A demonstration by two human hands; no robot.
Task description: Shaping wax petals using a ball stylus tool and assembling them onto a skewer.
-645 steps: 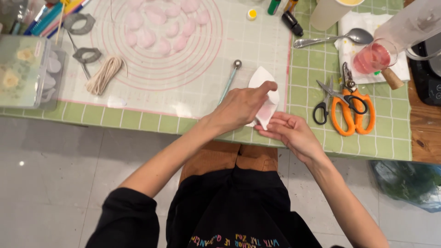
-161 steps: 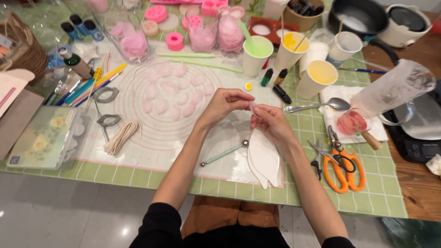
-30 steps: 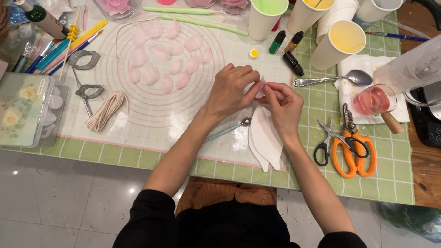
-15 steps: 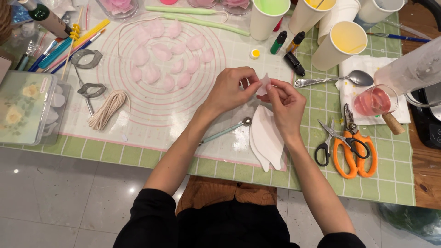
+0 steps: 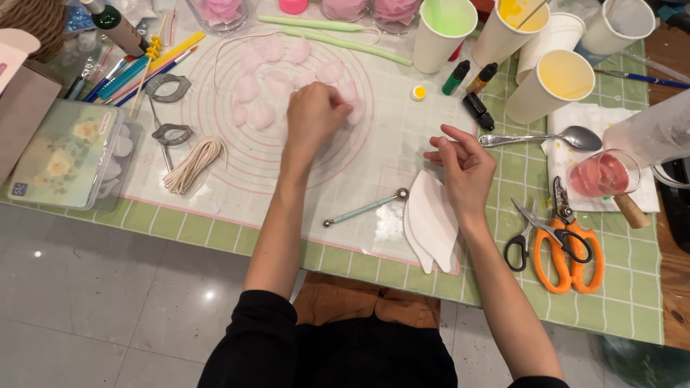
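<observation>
The left hand [image 5: 314, 113] reaches out over the round-ringed silicone work mat [image 5: 381, 154], its fingers curled down and bunched onto the pale pink petal pieces [image 5: 262, 115] laid out inside the rings; whether a petal is already pinched between the fingertips cannot be told, since the back of the hand hides them. Most of the petals spread from the knuckles toward ten and eleven o'clock, with one or two just at the fingertips toward one o'clock, so this hand is far nearer to them than the other. The right hand [image 5: 466, 169] hovers empty at about four o'clock from the left, fingers loosely spread and pointing toward nine o'clock. Just below its wrist, at six o'clock, lie two white leaf-shaped foam pads [image 5: 431, 223], their long axes running roughly twelve to six. A ball-ended modelling tool [image 5: 365, 208] lies between the forearms, slanted from eight to two o'clock. Orange-handled scissors [image 5: 557, 244] rest on the green checked tablecloth [image 5: 632, 287], well right of the pads.
</observation>
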